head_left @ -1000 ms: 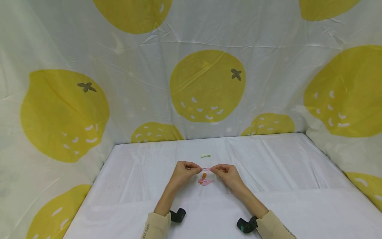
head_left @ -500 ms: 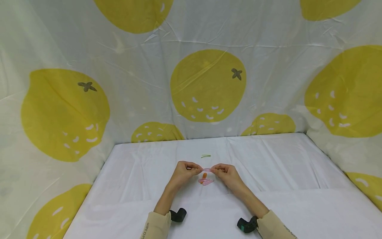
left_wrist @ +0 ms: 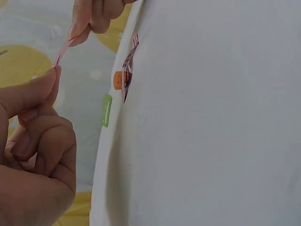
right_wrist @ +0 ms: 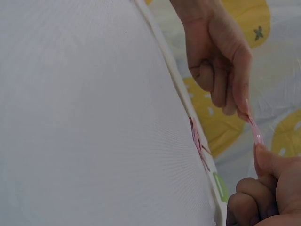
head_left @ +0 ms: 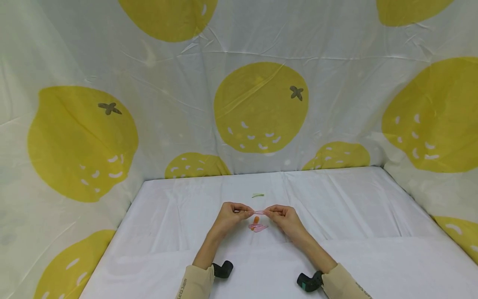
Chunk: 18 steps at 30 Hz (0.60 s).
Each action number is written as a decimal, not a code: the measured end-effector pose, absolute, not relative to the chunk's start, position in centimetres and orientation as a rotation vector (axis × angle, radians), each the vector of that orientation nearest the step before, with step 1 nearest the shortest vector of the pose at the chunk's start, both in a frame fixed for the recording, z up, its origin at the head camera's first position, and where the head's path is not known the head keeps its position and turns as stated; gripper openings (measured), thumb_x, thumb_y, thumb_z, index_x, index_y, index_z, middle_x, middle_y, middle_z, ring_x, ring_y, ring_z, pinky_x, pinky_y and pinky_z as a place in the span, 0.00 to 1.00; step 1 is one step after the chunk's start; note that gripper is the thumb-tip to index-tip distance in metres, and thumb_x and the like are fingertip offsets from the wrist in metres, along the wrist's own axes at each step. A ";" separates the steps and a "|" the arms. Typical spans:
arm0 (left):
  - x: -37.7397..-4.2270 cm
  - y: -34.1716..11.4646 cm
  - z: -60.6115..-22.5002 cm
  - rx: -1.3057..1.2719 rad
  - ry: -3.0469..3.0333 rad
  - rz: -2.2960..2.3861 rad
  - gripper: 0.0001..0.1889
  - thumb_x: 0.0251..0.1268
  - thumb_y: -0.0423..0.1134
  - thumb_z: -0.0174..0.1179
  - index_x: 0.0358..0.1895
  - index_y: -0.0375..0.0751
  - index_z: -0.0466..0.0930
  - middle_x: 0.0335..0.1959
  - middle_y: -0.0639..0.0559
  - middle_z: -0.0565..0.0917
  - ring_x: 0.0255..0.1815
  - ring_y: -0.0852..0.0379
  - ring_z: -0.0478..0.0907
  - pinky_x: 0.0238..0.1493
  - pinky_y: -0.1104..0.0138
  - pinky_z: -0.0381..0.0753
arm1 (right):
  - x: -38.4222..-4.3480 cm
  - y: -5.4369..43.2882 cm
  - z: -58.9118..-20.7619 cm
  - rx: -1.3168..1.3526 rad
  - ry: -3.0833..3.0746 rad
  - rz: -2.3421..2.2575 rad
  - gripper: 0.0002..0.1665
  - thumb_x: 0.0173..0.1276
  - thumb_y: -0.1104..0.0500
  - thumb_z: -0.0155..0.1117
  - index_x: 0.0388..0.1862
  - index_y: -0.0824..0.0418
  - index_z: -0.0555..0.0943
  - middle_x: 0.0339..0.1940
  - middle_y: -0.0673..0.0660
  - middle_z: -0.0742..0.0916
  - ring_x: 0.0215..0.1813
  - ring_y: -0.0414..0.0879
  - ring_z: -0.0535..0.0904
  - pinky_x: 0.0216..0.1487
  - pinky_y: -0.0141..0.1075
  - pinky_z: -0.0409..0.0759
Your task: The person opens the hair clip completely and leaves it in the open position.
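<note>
Out over the middle of the white table, my left hand [head_left: 229, 216] and right hand [head_left: 286, 219] face each other. Between them a short pink strand-like piece [head_left: 259, 212] is stretched, each hand pinching one end with thumb and fingertip. In the left wrist view the held pink piece [left_wrist: 61, 52] shows as several thin strands side by side. Below it on the cloth lie looped pink strands [head_left: 259, 228], overlapping a small orange piece [head_left: 256, 219]. Dark marks show on the orange piece [left_wrist: 117, 80] up close. The ends of the held piece are hidden in the fingertips.
Beyond the hands a slim green looped piece [head_left: 257, 195] lies on the table. A white cloth [head_left: 179, 220] with creases covers the tabletop. Lemon-print curtains [head_left: 328, 108] close off the back and sides. Black wrist mounts [head_left: 223, 269] stick inward from both sleeves.
</note>
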<state>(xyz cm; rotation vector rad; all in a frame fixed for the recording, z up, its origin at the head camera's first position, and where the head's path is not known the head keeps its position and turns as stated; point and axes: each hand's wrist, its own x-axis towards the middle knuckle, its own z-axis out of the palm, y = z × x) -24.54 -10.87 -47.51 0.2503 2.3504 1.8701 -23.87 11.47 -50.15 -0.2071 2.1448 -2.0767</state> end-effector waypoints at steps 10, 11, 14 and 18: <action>-24.6 -10.9 -47.4 0.219 2.285 1.907 0.09 0.65 0.35 0.70 0.40 0.29 0.90 0.24 0.58 0.83 0.20 0.63 0.61 0.22 0.72 0.60 | -24.1 11.8 -50.6 -0.381 2.303 -2.091 0.17 0.64 0.58 0.78 0.51 0.61 0.89 0.17 0.47 0.64 0.19 0.35 0.55 0.22 0.28 0.56; -24.6 -10.9 -47.4 0.217 2.268 1.910 0.10 0.65 0.35 0.70 0.40 0.29 0.90 0.23 0.59 0.82 0.18 0.63 0.59 0.21 0.72 0.58 | -24.1 11.8 -50.6 -0.406 2.317 -2.094 0.18 0.63 0.58 0.78 0.51 0.62 0.90 0.17 0.48 0.64 0.19 0.34 0.55 0.22 0.28 0.56; -24.7 -10.9 -47.4 0.209 2.233 1.911 0.11 0.66 0.35 0.70 0.42 0.28 0.90 0.22 0.59 0.81 0.16 0.64 0.57 0.20 0.72 0.57 | -24.2 11.8 -50.7 -0.444 2.375 -2.094 0.16 0.61 0.59 0.80 0.48 0.60 0.91 0.16 0.48 0.64 0.19 0.34 0.55 0.21 0.27 0.56; -24.7 -10.9 -47.3 0.210 2.220 1.910 0.12 0.66 0.37 0.70 0.42 0.28 0.90 0.22 0.59 0.81 0.15 0.64 0.56 0.20 0.71 0.57 | -24.1 11.8 -50.6 -0.446 2.433 -2.081 0.14 0.61 0.58 0.80 0.46 0.59 0.92 0.16 0.48 0.65 0.19 0.33 0.57 0.21 0.27 0.57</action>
